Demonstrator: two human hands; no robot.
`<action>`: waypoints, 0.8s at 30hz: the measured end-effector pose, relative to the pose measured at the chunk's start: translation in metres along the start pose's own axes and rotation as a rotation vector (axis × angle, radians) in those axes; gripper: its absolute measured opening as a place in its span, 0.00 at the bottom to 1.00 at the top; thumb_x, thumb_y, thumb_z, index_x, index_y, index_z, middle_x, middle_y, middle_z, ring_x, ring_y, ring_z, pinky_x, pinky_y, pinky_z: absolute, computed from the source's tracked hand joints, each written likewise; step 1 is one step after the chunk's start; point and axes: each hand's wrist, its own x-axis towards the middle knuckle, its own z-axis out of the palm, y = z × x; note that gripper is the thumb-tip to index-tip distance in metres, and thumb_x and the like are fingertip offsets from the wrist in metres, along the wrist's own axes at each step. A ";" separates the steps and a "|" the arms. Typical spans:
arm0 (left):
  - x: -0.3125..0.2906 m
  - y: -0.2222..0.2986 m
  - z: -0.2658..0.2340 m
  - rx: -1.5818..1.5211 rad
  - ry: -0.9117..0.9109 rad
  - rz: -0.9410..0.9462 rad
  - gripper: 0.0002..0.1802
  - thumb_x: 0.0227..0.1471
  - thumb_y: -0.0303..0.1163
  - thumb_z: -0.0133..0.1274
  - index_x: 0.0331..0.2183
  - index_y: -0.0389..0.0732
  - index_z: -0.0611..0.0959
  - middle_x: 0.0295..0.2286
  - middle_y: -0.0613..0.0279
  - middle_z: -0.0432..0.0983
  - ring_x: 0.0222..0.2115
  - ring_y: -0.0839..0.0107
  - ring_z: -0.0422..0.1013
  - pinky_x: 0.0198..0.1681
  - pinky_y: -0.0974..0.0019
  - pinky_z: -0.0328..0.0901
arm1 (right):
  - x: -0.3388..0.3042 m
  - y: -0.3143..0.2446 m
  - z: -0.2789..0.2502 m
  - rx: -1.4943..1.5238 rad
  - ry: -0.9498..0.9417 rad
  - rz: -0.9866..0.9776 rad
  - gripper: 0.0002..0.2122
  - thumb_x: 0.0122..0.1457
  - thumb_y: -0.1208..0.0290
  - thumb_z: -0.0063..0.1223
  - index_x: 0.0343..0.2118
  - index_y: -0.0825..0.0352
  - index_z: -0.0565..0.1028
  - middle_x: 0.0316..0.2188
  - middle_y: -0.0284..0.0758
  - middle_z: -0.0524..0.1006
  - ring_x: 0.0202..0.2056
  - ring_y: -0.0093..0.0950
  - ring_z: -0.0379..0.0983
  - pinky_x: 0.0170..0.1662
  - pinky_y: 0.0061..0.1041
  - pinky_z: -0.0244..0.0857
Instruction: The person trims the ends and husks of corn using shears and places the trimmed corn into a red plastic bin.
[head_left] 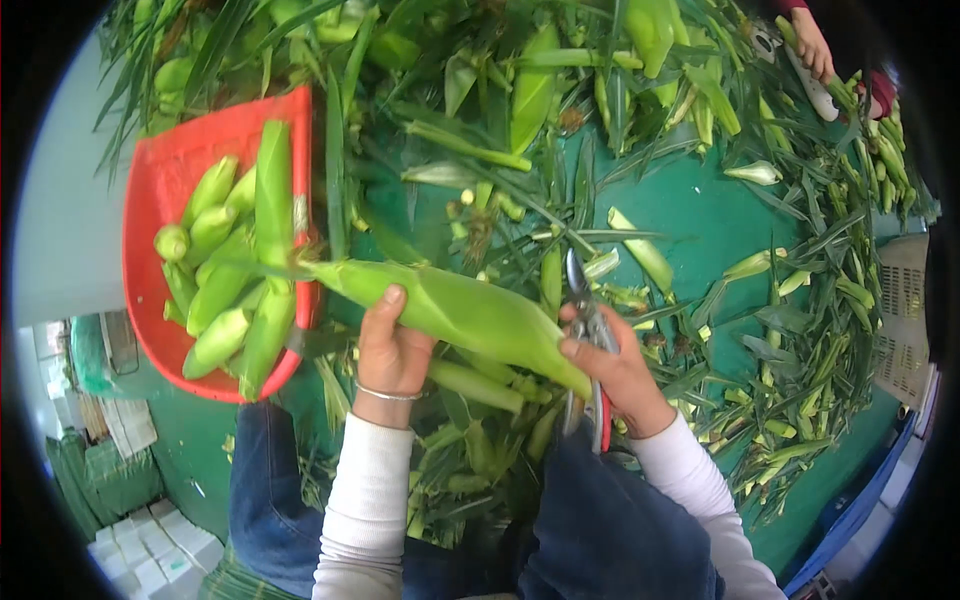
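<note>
A long ear of corn (470,315) in its green husk lies slantwise across the middle, its silk tip toward the left. My left hand (393,350), with a bracelet on the wrist, grips it from below with the thumb on its near side. At the thick stem end, my right hand (625,370) presses a thumb against the husk. That same hand is closed round a pair of pruning shears (600,332) with red on the handles; the blades point away from me. Just left of the corn's tip stands a red plastic basket (133,250) holding several trimmed ears (218,290).
Untrimmed corn and long leaves (535,95) are heaped at the far side. Cut leaves and stem pieces (790,400) litter the green floor (700,215) to the right. Another person's hand (815,45) holds corn at far right, near a pale crate (902,320).
</note>
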 end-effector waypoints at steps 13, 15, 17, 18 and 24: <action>-0.056 0.071 -0.013 0.094 0.262 0.259 0.27 0.52 0.44 0.55 0.48 0.39 0.71 0.48 0.51 0.68 0.50 0.54 0.65 0.52 0.44 0.62 | -0.002 0.001 0.026 -0.722 -0.442 0.160 0.34 0.42 0.73 0.56 0.56 0.70 0.58 0.45 0.43 0.70 0.46 0.36 0.69 0.50 0.28 0.61; -0.052 0.067 -0.017 0.111 0.345 0.245 0.28 0.51 0.47 0.55 0.48 0.39 0.71 0.47 0.52 0.69 0.48 0.55 0.66 0.50 0.46 0.65 | 0.004 0.003 0.036 -0.794 -0.429 0.024 0.34 0.42 0.72 0.56 0.56 0.70 0.57 0.45 0.44 0.70 0.46 0.38 0.68 0.49 0.29 0.62; -0.050 0.060 -0.012 0.195 0.497 0.256 0.32 0.49 0.52 0.56 0.47 0.39 0.71 0.45 0.54 0.71 0.43 0.59 0.70 0.43 0.54 0.71 | 0.008 -0.002 0.045 -0.779 -0.415 -0.105 0.34 0.42 0.71 0.55 0.55 0.71 0.57 0.44 0.47 0.70 0.45 0.43 0.68 0.49 0.32 0.62; -0.052 0.059 -0.010 0.195 0.499 0.255 0.32 0.49 0.52 0.56 0.47 0.39 0.71 0.45 0.54 0.71 0.43 0.59 0.70 0.43 0.54 0.71 | 0.013 -0.002 0.049 -0.778 -0.416 -0.104 0.34 0.42 0.71 0.55 0.55 0.71 0.57 0.44 0.47 0.70 0.45 0.43 0.68 0.49 0.32 0.62; -0.062 0.049 0.000 0.424 0.587 0.280 0.34 0.49 0.53 0.54 0.48 0.35 0.70 0.45 0.51 0.70 0.44 0.59 0.71 0.36 0.59 0.75 | 0.035 -0.002 0.068 -0.752 -0.475 -0.226 0.24 0.43 0.71 0.54 0.43 0.74 0.62 0.34 0.50 0.71 0.38 0.46 0.70 0.42 0.39 0.63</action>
